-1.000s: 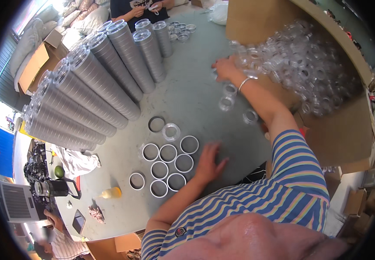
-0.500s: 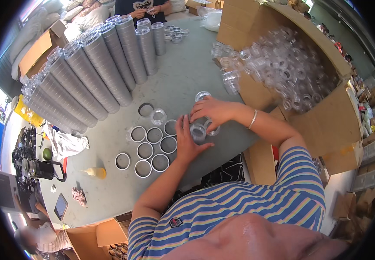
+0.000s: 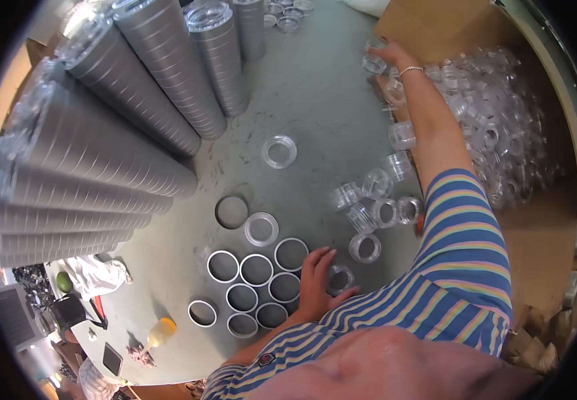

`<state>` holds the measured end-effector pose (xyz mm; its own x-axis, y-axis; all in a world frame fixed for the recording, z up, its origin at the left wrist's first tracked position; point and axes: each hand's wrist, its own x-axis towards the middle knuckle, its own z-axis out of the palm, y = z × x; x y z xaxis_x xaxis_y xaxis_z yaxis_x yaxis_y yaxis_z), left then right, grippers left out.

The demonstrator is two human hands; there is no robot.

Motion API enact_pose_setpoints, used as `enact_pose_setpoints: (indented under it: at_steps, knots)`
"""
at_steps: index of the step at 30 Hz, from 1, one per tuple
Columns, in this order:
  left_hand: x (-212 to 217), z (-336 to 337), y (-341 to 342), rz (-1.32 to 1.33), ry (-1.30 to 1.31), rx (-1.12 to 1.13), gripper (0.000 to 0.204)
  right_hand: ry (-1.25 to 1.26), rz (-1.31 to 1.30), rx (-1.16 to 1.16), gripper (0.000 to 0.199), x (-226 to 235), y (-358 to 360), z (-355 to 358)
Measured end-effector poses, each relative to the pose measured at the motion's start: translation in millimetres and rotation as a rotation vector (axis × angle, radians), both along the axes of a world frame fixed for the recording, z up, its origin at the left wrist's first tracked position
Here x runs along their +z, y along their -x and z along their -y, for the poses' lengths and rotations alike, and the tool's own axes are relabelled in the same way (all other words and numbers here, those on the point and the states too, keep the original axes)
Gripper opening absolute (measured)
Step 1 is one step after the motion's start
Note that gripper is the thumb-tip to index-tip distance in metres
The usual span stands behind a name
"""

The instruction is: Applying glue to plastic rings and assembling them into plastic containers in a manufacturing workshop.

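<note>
My left hand (image 3: 318, 280) is low at the table's near side, its fingers and thumb spread on either side of a clear plastic ring (image 3: 340, 280). To its left stands a cluster of grey, white-rimmed round rings (image 3: 256, 270). My right arm stretches far out to the box's far edge. There my right hand (image 3: 390, 51) has its fingers extended over a clear plastic round piece (image 3: 374, 65); a firm grip on it is not visible. Several more clear round pieces (image 3: 376, 181) lie between the box and my left hand. A clear flanged ring (image 3: 279, 152) lies alone mid-table.
Tall stacks of grey rings (image 3: 168, 67) stand at the left. A large cardboard box (image 3: 428, 27) full of clear pieces fills the right. A yellow squeeze bottle (image 3: 162, 331), a phone (image 3: 112, 359) and a white cloth (image 3: 105, 277) lie at the near left.
My right hand has moved from beside the left hand up to the box's far edge. More clear pieces now lie on the table by the box. The view has shifted closer.
</note>
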<state>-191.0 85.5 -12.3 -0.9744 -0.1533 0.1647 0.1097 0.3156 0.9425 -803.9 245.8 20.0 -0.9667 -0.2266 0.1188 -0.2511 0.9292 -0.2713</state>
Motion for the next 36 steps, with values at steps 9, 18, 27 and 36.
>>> enact_pose_setpoints:
  at_steps: [9, 18, 27, 36]
  knots:
    - [-2.1, -1.0, -1.7, -0.014, 0.101, -0.014, 0.074, -0.337, 0.147, 0.274, 0.048, -0.9, -68.8, 76.6]
    - [-0.8, -17.2, -4.3, -0.185, 0.286, 0.088, 0.072, -0.286, 0.176, 0.682, 0.032, 5.1, -272.4, 72.5]
    - [-2.9, -11.4, -34.2, -0.281, 0.492, 0.062, 0.08, 0.122, -0.344, 0.802, 0.025, 47.4, -380.7, 28.5]
    - [20.7, -6.5, -144.8, -0.008, 0.268, 0.21, 0.067, 1.227, 1.327, 0.514, 0.033, -17.3, -573.8, -46.6]
